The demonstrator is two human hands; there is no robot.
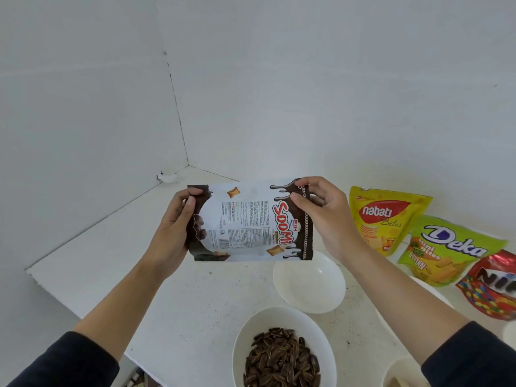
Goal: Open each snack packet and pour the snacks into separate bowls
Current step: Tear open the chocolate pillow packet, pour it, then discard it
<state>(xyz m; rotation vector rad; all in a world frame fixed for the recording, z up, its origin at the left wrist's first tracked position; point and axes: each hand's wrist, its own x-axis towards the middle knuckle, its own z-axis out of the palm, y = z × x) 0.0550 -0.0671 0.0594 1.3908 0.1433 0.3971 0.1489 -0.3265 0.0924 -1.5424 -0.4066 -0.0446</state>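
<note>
A white and brown Soomi packet (pixel 248 222) hangs sideways above the white table, held at both ends. My left hand (pixel 174 227) grips its bottom end, fingers curled round the edge. My right hand (pixel 321 210) pinches the sealed top end between thumb and fingers. Just below the packet's right end sits an empty white bowl (pixel 310 283). Nearer to me stands a white bowl (pixel 282 350) holding striped sunflower seeds.
Three closed packets lie at the right: yellow Nabati (pixel 385 219), green Deka (pixel 444 250), red one (pixel 494 286). More white bowls (pixel 402 372) show partly at the lower right. White walls meet in a corner behind; the table edge (pixel 83 297) runs at the left.
</note>
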